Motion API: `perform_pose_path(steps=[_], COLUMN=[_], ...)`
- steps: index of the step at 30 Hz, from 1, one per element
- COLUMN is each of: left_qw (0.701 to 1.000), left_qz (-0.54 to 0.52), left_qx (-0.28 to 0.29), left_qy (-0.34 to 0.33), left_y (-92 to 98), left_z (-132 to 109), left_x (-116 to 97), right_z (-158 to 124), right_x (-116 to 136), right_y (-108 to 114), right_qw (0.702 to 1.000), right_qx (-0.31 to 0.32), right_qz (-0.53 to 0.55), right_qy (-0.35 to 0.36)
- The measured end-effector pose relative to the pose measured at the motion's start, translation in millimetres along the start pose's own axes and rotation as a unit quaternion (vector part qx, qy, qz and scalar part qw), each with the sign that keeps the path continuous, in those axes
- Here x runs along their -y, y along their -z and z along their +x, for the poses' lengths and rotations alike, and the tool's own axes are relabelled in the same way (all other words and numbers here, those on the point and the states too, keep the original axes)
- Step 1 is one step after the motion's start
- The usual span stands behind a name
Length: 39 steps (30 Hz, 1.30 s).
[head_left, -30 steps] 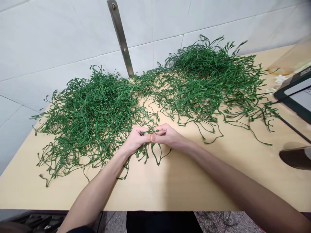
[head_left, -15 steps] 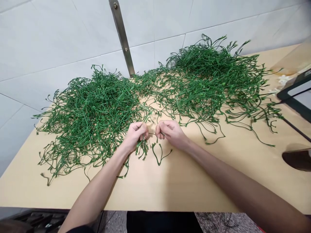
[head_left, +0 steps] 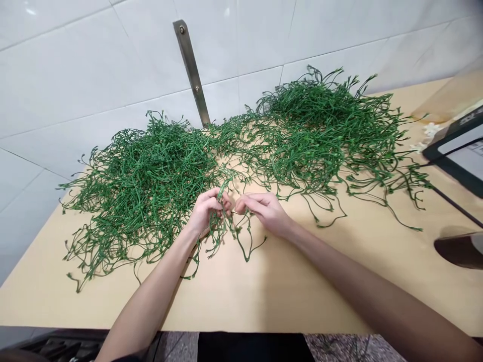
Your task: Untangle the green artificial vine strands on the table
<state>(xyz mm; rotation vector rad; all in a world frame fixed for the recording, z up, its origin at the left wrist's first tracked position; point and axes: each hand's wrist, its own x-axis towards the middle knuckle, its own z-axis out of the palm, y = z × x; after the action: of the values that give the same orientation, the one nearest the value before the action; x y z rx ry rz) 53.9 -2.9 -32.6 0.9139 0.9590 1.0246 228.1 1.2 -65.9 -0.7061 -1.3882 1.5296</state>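
Two heaps of thin green plastic stems lie on a pale wooden table (head_left: 271, 286): a left heap (head_left: 143, 176) and a right heap (head_left: 324, 130). My left hand (head_left: 207, 211) is closed round a small bunch of green stems (head_left: 222, 229) whose ends hang below the fist. My right hand (head_left: 264, 211) pinches a forked green stem (head_left: 247, 241) with thumb and forefinger. The two hands sit fingertip to fingertip, just in front of the gap between the heaps.
A white tiled wall rises behind the table, with a slanted metal bar (head_left: 192, 70) fixed to it. At the right edge stand a dark framed panel (head_left: 456, 151), a thin black rod (head_left: 453, 201) and a dark rounded object (head_left: 460, 251). Small white bits (head_left: 424, 136) lie near the panel.
My hands were touching, pulled a little apart, and have come back together. The bunch in my left hand looks fuller. The camera has tilted slightly.
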Motion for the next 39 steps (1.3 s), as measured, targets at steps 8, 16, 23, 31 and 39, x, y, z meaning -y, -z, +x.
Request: perform_pose_path(steps=[8,16,23,31,39], left_qw=[0.999,0.999,1.000,0.999,0.999], left_qz=[0.024,0.004,-0.018,0.030,0.031], left_qx=[-0.033,-0.033,-0.019,-0.009,0.014], left_qy=[-0.023,-0.017,0.010,-0.006,0.026], left_y=[-3.3,-1.3,-3.4,-5.5,-6.4], left_z=[-1.0,0.5,-1.2,-2.9,-4.7], left_x=[2.7,4.5,0.8,-1.4,-1.2], right_z=[-1.5,1.1,4.8,3.7,3.9], right_x=[6.4,1.6,4.1,3.8,7.0], right_y=[-1.6,1.8,2.9,3.1,6.3], right_qw=[0.999,0.991,0.975,0.977,0.966], right_qx=[0.019,-0.012,-0.073,-0.043,-0.038], right_qz=[-0.014,0.101,0.186,0.184,0.219], right_qy=[-0.038,-0.090,-0.097,-0.102,-0.129])
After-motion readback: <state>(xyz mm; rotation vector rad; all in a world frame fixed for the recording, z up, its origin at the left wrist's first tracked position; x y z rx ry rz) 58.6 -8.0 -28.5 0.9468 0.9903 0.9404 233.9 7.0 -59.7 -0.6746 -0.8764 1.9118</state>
